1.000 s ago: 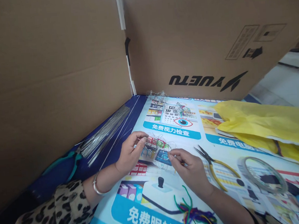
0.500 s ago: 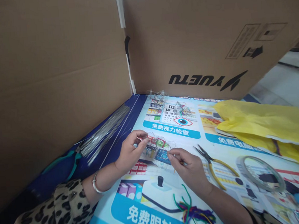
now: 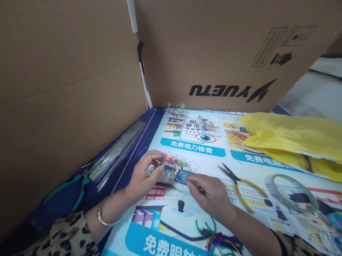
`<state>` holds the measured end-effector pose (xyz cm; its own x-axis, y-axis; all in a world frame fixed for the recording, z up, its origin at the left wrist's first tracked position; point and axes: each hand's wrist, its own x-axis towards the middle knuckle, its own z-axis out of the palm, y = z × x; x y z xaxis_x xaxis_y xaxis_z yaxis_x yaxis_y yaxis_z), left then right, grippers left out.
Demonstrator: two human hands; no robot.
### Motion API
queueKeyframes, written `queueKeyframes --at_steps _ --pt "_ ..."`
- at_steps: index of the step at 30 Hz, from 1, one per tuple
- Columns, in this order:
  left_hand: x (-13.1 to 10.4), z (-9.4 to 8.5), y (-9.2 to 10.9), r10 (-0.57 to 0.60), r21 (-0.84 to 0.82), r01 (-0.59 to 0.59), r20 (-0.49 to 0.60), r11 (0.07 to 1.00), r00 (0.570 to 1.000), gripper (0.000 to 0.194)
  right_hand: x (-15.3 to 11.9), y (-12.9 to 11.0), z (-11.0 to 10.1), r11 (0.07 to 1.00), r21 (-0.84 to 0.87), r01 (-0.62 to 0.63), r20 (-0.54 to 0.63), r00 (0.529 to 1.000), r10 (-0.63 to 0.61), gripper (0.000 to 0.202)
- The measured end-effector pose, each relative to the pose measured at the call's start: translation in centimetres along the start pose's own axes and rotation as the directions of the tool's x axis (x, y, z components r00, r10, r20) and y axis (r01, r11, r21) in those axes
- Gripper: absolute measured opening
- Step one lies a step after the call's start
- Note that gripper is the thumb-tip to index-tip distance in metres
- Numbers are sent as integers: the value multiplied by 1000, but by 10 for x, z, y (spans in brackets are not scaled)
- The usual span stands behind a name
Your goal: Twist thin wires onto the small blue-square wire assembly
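Note:
Between my hands is a piece of thin bent wire [image 3: 178, 167] with loops, and a bit of red strand shows on it. My left hand [image 3: 145, 171] has its thumb and fingertips at the wire's left edge, curled loosely and seemingly holding it. My right hand [image 3: 210, 192] is closed in a pinch at the wire's right side. A short dark, yellowish end pokes out under its fingers; what it belongs to is hidden. Fine wire strands blend into the printed sheet below.
Yellow-handled pliers [image 3: 237, 184] and a roll of clear tape [image 3: 294, 193] lie right. Coloured yarn [image 3: 221, 238] sits in front. Straight wires [image 3: 116, 154] and teal-handled pliers [image 3: 81, 186] lie left. More bent wire [image 3: 204, 123], a yellow bag [image 3: 302, 145] and cardboard walls [image 3: 211, 42] stand behind.
The view has shifted slightly. My right hand has moved a little left and turned inward over the wire. My left fingers have loosened and opened somewhat from their tighter pinch.

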<state>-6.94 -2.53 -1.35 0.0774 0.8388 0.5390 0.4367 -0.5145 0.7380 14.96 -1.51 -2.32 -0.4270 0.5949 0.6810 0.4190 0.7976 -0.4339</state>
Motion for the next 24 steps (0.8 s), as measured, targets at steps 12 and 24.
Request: queueKeyframes --at_steps 12,24 --pt "3 1 4 59 43 -58 -26 997 998 19 -1 2 0 999 -25 36 12 999 -36 9" --pt "4 0 9 74 37 -73 -22 997 997 15 2 -2 -3 998 -47 -30 56 998 32 12"
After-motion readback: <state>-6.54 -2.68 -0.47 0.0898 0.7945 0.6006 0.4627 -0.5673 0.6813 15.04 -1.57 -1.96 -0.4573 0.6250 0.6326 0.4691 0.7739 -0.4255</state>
